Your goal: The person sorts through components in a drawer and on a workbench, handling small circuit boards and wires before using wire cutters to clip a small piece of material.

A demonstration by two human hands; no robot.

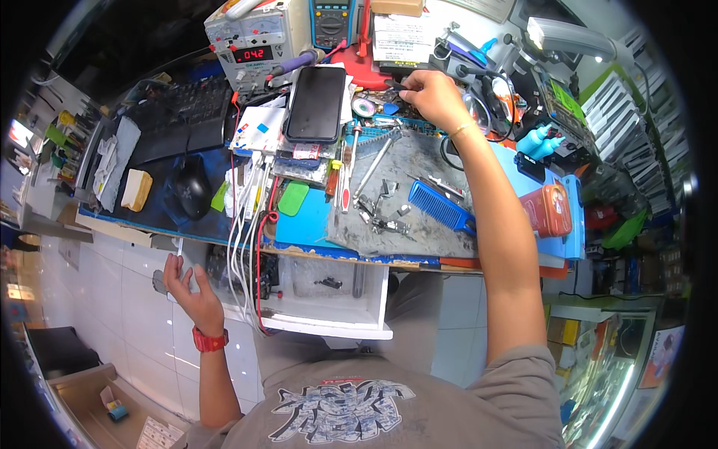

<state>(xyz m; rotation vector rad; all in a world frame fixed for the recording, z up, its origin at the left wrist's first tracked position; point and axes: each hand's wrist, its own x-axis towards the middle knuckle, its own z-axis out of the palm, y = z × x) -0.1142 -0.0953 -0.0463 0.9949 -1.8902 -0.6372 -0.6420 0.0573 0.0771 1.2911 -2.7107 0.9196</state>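
Note:
My right hand (434, 99) reaches to the back of the workbench, its thumb and fingers pinched at a small dark object (395, 86) whose kind I cannot make out. Just beside it lie small parts and a round white-and-blue piece (364, 108). Low on the left, off the bench's front edge, my left hand (196, 297) holds a thin white stick (179, 248) upright between its fingers; the thumb stands apart. A black smartphone (316, 105) rests on a stack of boxes left of my right hand. A blue comb (440, 206) lies on the grey mat (314, 280) below my right forearm.
An open white drawer (380, 299) juts out under the bench, with white cables (247, 224) hanging across it. A power supply (254, 45) and a multimeter (331, 22) stand at the back. A mouse (191, 187) and keyboard (179, 120) are left; a reddish-brown box (547, 210) sits right.

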